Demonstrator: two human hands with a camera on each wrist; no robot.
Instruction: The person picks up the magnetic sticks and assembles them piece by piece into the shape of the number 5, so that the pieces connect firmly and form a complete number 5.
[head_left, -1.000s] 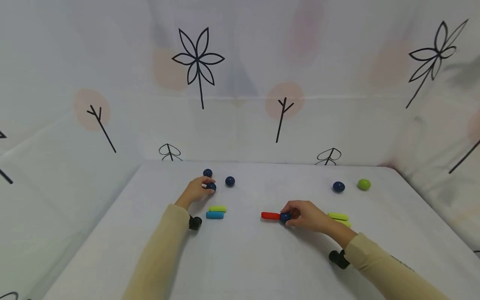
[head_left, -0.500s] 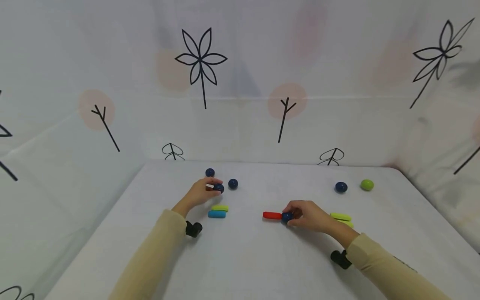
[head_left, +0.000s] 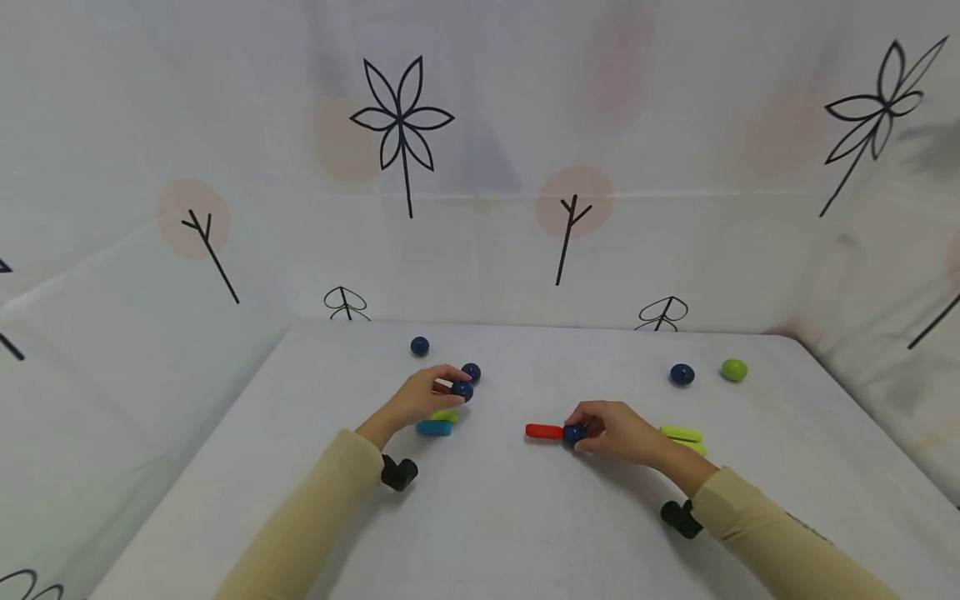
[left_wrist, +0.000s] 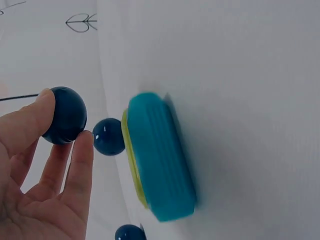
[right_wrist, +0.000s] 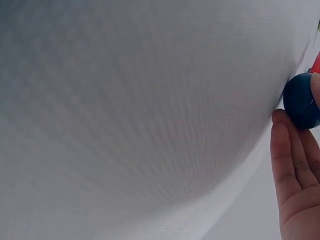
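My left hand (head_left: pixel 416 398) pinches a dark blue ball (head_left: pixel 462 391) between thumb and fingertips, left of the table's middle. Right behind it, overlapping it in the head view, is a second dark blue ball (head_left: pixel 471 372). Under the left hand lie a short yellow-green bar (head_left: pixel 444 415) and a ridged blue bar (left_wrist: pixel 160 160), side by side. Another dark blue ball, its glossy surface plain in the right wrist view (right_wrist: pixel 301 102), is gripped by my right hand (head_left: pixel 611 431). That ball sits against the right end of a red bar (head_left: pixel 543 432) on the table.
A dark blue ball (head_left: pixel 420 346) lies at the back left. Toward the back right are a dark blue ball (head_left: pixel 682 375) and a green ball (head_left: pixel 734 370). Two yellow-green bars (head_left: pixel 681 434) lie behind the right wrist. Patterned white cloth (head_left: pixel 480 258) hangs behind the white table (head_left: pixel 495 525).
My left hand has carried its ball to the right and nearer to me. The loose ball beside it has shifted slightly right and nearer. The right hand keeps its place at the red bar.
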